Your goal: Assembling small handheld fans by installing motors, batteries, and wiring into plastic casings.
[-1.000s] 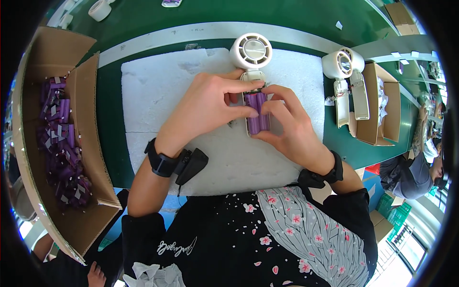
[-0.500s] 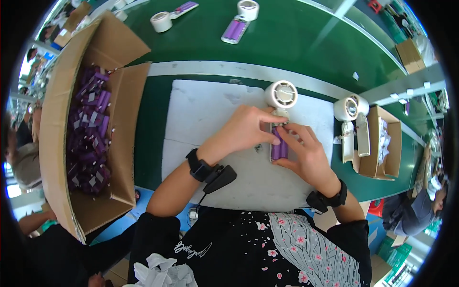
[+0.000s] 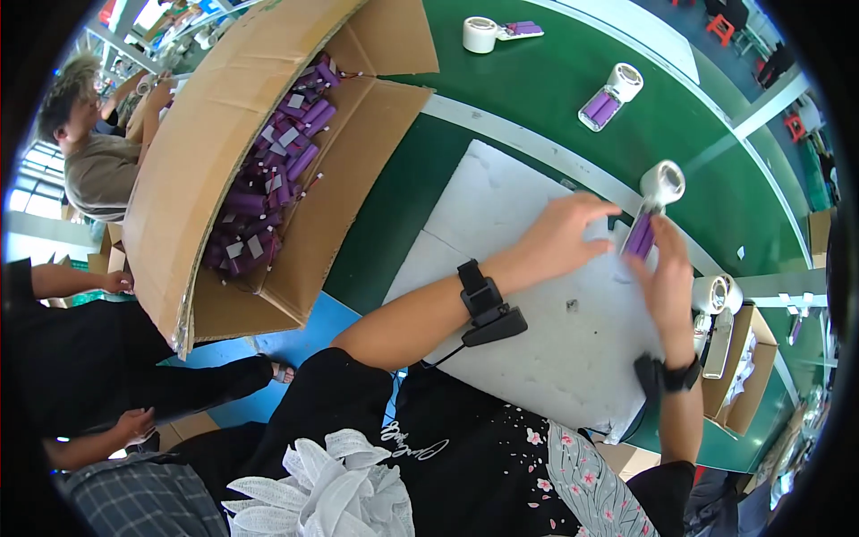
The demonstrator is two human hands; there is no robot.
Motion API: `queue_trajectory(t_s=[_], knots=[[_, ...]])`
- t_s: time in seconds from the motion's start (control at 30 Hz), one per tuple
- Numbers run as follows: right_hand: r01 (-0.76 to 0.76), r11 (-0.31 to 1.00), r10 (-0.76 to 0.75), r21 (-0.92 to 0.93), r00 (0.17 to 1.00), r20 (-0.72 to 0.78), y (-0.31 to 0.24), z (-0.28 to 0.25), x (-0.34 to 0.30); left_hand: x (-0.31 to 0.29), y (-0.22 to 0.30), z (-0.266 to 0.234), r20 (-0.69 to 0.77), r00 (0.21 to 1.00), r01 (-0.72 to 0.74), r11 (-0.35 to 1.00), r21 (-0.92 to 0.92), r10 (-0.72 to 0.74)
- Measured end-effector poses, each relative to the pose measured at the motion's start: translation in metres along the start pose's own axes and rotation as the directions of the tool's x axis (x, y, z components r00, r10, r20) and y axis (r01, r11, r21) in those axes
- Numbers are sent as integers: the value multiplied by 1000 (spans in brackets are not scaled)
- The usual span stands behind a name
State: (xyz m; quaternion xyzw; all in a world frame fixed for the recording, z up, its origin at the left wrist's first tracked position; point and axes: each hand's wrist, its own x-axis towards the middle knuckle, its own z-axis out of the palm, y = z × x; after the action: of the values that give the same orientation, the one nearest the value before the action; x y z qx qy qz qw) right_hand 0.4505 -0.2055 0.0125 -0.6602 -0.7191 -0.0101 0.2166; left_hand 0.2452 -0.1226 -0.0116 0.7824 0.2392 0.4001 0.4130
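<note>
White fan (image 3: pixel 663 183) with purple cells (image 3: pixel 639 234): sits gripped in the right hand (image 3: pixel 667 276) at the far edge of the foam pad (image 3: pixel 510 201), toward its right corner. Left hand (image 3: pixel 562 239): hangs released, fingers parted, near that edge.

Left fingers (image 3: pixel 599 208) now off the white fan (image 3: pixel 663 184), just beside it

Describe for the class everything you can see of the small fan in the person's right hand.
The small fan has a round, cream-white head, plastic by its look, on a narrow handle. The handle is open, showing purple cylinders that look like battery cells. It slants, head away from the person and slightly right, at the far edge of the white foam pad; whether it rests there is unclear. The right hand, partly blurred, grips the handle; the left hand appears apart from it.
</note>
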Motion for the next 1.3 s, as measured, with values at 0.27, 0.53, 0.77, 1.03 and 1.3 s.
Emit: queue_trajectory(t_s=[0.27, 0.53, 0.77, 1.03, 1.3], knots=[[-107, 988, 94, -114, 989, -116, 17, -23, 30, -7, -12, -136, -549, 827, 532, 486, 693, -122], [-361, 927, 344, -104, 927, -151, 49, -98, -41, -58, -38, -294, -857, 354, 831, -295, 472, -374], [-512, 856, 501, -62, 854, -140, 54, -102, -75, -63, -56, -321, -764, 364, 786, -264, 559, -533], [-422, 900, 414, -108, 906, -88, 54, -79, -65, -96, -62, -344, -719, 646, 760, 128, 637, -257], [-426, 904, 427, 38, 893, -141, 34, -105, -38, -82, 16, -260, -763, 638, 669, 567, 481, -105]])
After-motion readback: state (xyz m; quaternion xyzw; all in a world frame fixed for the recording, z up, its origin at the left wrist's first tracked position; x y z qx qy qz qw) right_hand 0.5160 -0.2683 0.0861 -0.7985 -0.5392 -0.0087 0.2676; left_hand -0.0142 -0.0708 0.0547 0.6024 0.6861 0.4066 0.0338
